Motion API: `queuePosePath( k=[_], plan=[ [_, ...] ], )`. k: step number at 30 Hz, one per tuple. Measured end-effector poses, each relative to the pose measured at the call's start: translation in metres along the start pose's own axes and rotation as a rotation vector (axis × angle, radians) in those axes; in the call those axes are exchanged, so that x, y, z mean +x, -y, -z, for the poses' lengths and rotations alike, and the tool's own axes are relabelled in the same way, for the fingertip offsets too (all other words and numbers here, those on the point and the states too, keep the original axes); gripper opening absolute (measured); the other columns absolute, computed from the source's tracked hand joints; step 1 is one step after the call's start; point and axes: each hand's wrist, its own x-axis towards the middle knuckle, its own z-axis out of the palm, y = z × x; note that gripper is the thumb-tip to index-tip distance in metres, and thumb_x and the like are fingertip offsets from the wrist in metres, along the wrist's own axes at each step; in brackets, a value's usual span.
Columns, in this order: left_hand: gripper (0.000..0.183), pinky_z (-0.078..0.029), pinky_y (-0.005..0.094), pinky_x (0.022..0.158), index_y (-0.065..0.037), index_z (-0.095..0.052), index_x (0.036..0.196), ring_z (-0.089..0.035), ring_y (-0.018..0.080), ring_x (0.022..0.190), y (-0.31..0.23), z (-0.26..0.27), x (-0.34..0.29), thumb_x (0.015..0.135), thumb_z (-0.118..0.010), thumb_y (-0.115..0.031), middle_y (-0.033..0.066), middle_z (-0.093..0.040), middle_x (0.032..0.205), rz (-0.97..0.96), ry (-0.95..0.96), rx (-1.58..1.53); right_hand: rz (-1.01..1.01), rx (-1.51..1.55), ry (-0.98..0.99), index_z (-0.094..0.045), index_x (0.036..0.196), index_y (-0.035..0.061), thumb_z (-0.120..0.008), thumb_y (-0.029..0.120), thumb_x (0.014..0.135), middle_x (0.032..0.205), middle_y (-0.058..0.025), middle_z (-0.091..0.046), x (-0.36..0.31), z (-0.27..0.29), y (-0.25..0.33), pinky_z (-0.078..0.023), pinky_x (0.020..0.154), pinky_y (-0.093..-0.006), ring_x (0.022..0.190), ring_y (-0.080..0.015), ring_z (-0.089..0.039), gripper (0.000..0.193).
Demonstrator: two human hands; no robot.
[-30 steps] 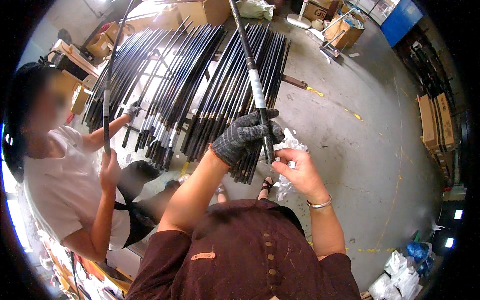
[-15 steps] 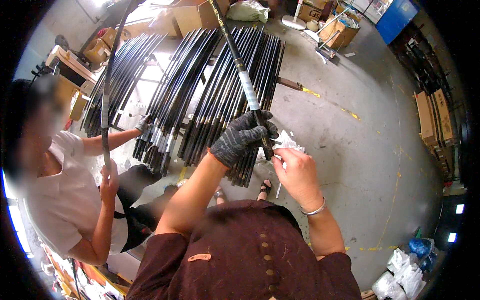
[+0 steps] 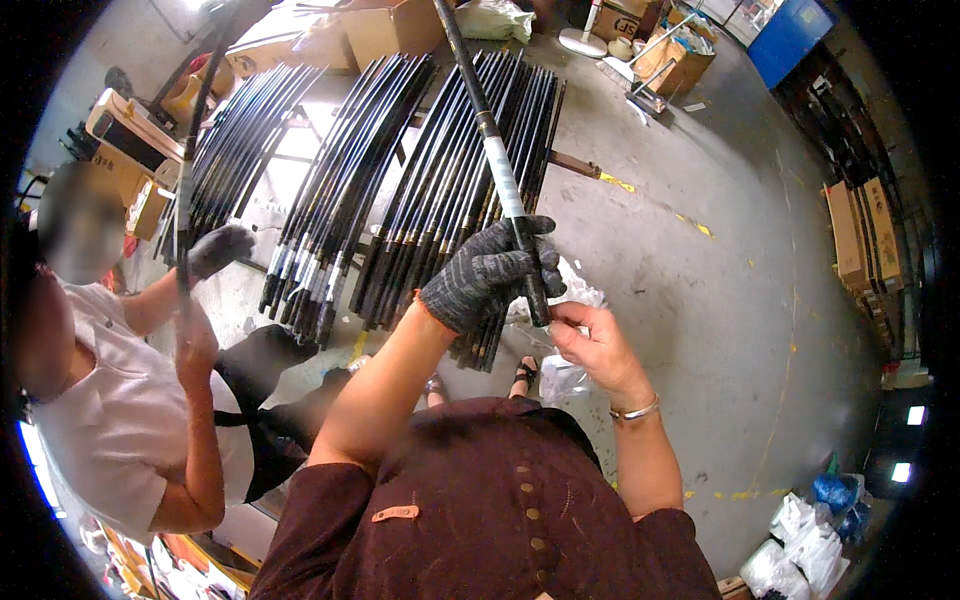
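Note:
My left hand (image 3: pixel 488 278), in a dark grey knitted glove, is closed round the lower end of a black fishing rod (image 3: pixel 472 90). The rod slants up and away, with gold bands and a pale wrap above the glove. Bare and pinched, my right hand (image 3: pixel 600 352) is at the rod's butt end; what its fingertips hold is too small to make out. Below it is a translucent white piece of plastic (image 3: pixel 565 378), and white crumpled material (image 3: pixel 578 288) shows behind both hands. Many similar black rods (image 3: pixel 425 215) lie in rows beyond.
At the left a co-worker (image 3: pixel 130 370) in a white shirt holds another upright rod (image 3: pixel 190 150). Cardboard boxes (image 3: pixel 390 30) stand behind the rows. A rack bar (image 3: pixel 575 165) sticks out to the right. Plastic bags (image 3: pixel 805 545) lie at lower right; flat cartons (image 3: pixel 865 235) stand at far right.
The translucent plastic below my right hand has spread into view. My left hand keeps its hold on the rod. The co-worker's gloved hand has left the rows and moved back toward their rod.

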Motion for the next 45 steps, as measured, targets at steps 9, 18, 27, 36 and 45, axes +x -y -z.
queuePosePath(
  k=[9,18,27,36,45],
  plan=[
    [0.065,-0.047,0.0487,0.097,-0.003,-0.043,0.13,-0.061,0.0234,0.089,0.015,-0.001,0.013,0.076,-0.076,-0.021,0.0038,-0.057,0.092,-0.037,0.1,-0.153,0.23,-0.425,-0.286,-0.065,0.089,-0.0058,-0.067,0.006,0.079,0.069,-0.0023,-0.06,-0.005,-0.004,-0.006,-0.045,0.062,-0.0267,0.067,-0.0091,-0.055,0.015],
    [0.063,-0.047,0.0524,0.096,-0.003,-0.043,0.13,-0.062,0.0257,0.091,0.016,0.002,0.015,0.077,-0.075,-0.016,0.0043,-0.058,0.09,-0.049,0.07,-0.131,0.436,-0.731,-0.495,-0.067,0.085,0.0012,-0.066,0.005,0.077,0.07,-0.0116,-0.064,-0.012,-0.013,0.011,-0.047,0.057,-0.032,0.058,-0.0217,-0.061,0.009],
    [0.059,-0.05,0.0489,0.092,-0.002,-0.042,0.134,-0.063,0.0276,0.099,0.027,0.008,0.015,0.082,-0.069,-0.012,0.0103,-0.064,0.105,-0.132,0.03,0.05,0.476,-1.084,-0.553,-0.06,0.074,0.006,-0.063,0.0,0.072,0.068,-0.0107,-0.062,0.006,-0.016,0.004,-0.046,0.052,-0.0381,0.058,-0.0302,-0.06,0.007],
    [0.06,-0.047,0.0482,0.097,-0.003,-0.042,0.135,-0.06,0.0294,0.11,0.026,0.001,0.013,0.083,-0.069,-0.013,0.0127,-0.062,0.115,-0.145,0.023,0.082,0.35,-0.518,-0.39,-0.06,0.08,0.0006,-0.07,0.008,0.076,0.065,-0.0044,-0.057,-0.001,0.007,0.002,-0.045,0.059,-0.029,0.062,-0.0126,-0.055,0.012],
    [0.058,-0.048,0.0418,0.096,-0.003,-0.045,0.132,-0.058,0.0278,0.113,0.037,-0.005,0.013,0.082,-0.072,-0.014,0.0134,-0.061,0.119,-0.149,-0.028,0.21,0.339,-0.639,-0.47,-0.058,0.08,-0.0011,-0.071,0.01,0.077,0.077,-0.0132,-0.062,0.012,0.002,-0.005,-0.047,0.068,-0.0363,0.074,-0.0278,-0.061,0.017]
  ],
)
